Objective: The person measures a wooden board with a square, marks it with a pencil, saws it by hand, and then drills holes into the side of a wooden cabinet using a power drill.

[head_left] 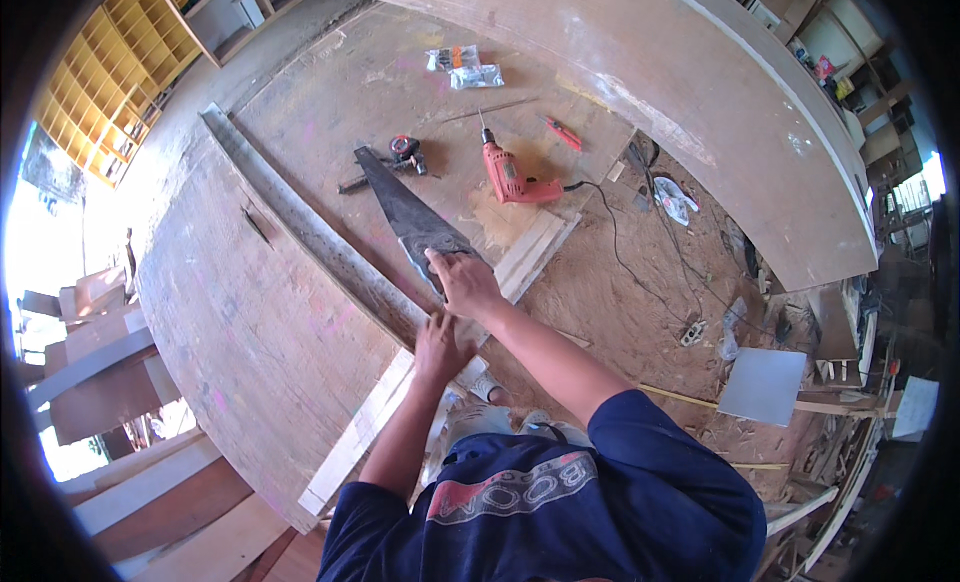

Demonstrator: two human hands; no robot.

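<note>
Most of the handle of the one saw is hidden by the right hand, in which it is held with the fingers wrapped around; the blade is laid over the table, pointing away from the body. The near end of the one long channel is partly covered by the left hand; whether it is gripped or only pressed there cannot be told, as the palm is hidden. Beyond the blade, one tape measure can be seen beside a dark tool whose shape is hard to make out, part of it being hidden by the saw. One red drill, one red cutter and two small packets, an upper and a lower, are counted on the table. One large board is cut off by the top edge
</note>
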